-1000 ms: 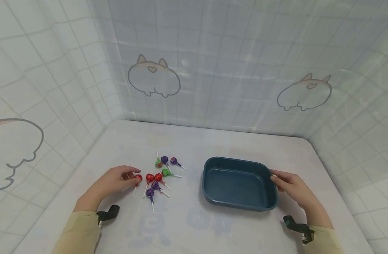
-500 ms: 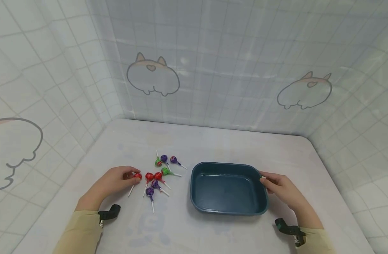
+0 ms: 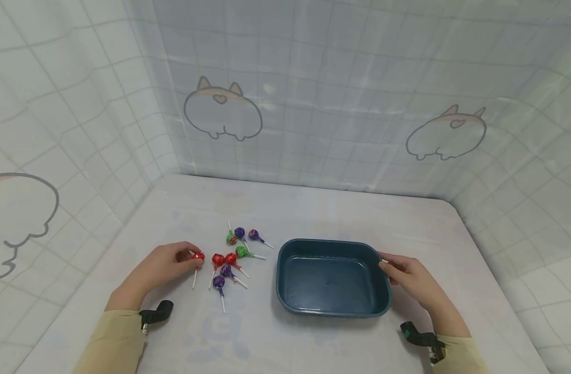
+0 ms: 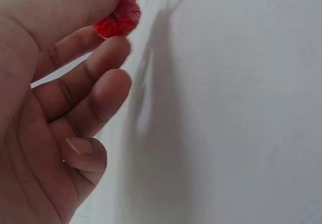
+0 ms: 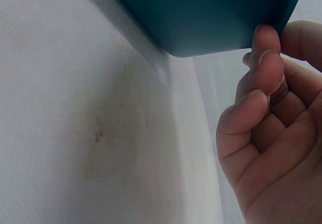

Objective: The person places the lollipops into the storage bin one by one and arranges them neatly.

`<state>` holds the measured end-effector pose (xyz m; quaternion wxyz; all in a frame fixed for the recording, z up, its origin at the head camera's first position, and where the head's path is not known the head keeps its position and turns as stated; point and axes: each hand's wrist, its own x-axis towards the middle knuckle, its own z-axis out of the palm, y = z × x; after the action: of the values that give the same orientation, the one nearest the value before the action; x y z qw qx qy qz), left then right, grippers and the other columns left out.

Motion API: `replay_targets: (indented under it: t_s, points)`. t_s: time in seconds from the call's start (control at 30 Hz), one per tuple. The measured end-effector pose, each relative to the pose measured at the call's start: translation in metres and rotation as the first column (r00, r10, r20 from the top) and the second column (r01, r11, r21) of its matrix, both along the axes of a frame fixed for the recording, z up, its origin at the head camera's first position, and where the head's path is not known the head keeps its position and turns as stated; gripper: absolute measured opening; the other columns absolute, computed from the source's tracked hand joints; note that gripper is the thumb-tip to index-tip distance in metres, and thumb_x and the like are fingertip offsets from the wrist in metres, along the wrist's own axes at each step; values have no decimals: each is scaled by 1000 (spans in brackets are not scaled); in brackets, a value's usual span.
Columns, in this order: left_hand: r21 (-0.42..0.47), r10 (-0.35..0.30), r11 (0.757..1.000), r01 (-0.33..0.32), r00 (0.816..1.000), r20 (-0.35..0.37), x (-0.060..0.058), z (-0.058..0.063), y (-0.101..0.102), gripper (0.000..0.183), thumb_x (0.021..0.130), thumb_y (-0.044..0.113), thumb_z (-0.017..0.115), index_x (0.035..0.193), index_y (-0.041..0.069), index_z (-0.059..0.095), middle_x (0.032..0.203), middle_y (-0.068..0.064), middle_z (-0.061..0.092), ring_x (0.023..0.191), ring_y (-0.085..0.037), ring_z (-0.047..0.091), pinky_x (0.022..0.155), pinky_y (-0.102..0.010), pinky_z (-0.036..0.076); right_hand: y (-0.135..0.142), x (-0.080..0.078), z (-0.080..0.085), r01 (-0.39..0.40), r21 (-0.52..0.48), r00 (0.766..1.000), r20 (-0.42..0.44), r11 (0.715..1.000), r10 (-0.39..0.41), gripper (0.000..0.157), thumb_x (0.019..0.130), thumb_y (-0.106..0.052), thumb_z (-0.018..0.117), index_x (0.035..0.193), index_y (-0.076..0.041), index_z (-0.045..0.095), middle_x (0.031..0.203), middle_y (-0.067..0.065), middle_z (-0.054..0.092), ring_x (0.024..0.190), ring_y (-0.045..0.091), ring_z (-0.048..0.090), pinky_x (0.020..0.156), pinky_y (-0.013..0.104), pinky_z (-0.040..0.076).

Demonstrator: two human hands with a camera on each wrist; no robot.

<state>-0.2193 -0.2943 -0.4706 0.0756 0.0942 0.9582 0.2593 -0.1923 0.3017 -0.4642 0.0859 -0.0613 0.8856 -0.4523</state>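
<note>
My left hand (image 3: pixel 170 264) pinches a red-wrapped lollipop (image 4: pixel 119 20) by its head between thumb and fingers; in the head view its white stick points down toward me. Just right of that hand lie several more lollipops in red, purple and green wrappers, among them a red one (image 3: pixel 217 260), a purple one (image 3: pixel 218 282) and a green one (image 3: pixel 242 252). With thumb and fingers my right hand (image 3: pixel 410 275) grips the right wall of a dark blue rectangular basin (image 3: pixel 333 314). The basin's inside shows bare in the head view.
A pale, faintly patterned cloth covers the table (image 3: pixel 248 343). Behind and at both sides hang white grid-patterned curtains (image 3: pixel 313 104) with cartoon animal outlines. Each wrist carries a black camera mount (image 3: pixel 156 312).
My right hand has moved the blue basin leftward, closer to the lollipops. My left hand keeps the red lollipop, shifted slightly left, and its stick has swung.
</note>
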Motion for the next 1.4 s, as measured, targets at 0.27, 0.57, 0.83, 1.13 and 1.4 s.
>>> replay_targets:
  t_s: [0.27, 0.57, 0.83, 1.13, 1.4]
  points:
    - [81, 0, 997, 8, 995, -96, -5, 19, 3, 37, 88, 54, 70, 112, 25, 70, 100, 6, 66, 89, -18, 57, 65, -33, 48, 0, -1, 0, 6, -10, 1000, -3, 1000, -6, 53, 98, -40, 61, 136, -2, 59, 84, 6, 63, 75, 24, 59, 65, 35, 52]
    - [180, -75, 978, 104, 985, -158, -15, 52, 38, 46, 92, 47, 68, 129, 22, 65, 106, 9, 68, 91, -15, 60, 70, -35, 50, -1, -3, -2, 18, -17, 1000, 5, 1000, -18, 53, 98, -39, 62, 136, -2, 59, 91, 6, 66, 78, 24, 60, 68, 33, 53]
    - [224, -144, 960, 170, 981, -130, -27, 67, 81, 42, 89, 50, 71, 122, 24, 69, 103, 7, 67, 85, -15, 61, 64, -36, 51, -1, -3, -4, 25, -41, 1000, 16, 999, -25, 53, 97, -40, 63, 135, -3, 60, 84, 7, 63, 76, 24, 58, 64, 34, 51]
    - [223, -244, 939, 263, 964, -109, -37, 69, 124, 44, 86, 53, 72, 121, 26, 69, 108, 12, 67, 87, -14, 61, 72, -34, 53, 0, -2, -7, 29, -56, 999, 19, 998, -27, 53, 97, -40, 63, 136, -3, 59, 81, 7, 61, 74, 23, 58, 61, 33, 48]
    - [211, -305, 924, 318, 948, -92, -39, 70, 168, 39, 84, 50, 76, 117, 30, 70, 102, 16, 67, 80, -10, 62, 68, -31, 53, 2, -1, -9, 32, -73, 999, 21, 997, -30, 52, 98, -39, 63, 135, -4, 59, 80, 8, 60, 72, 23, 57, 60, 33, 48]
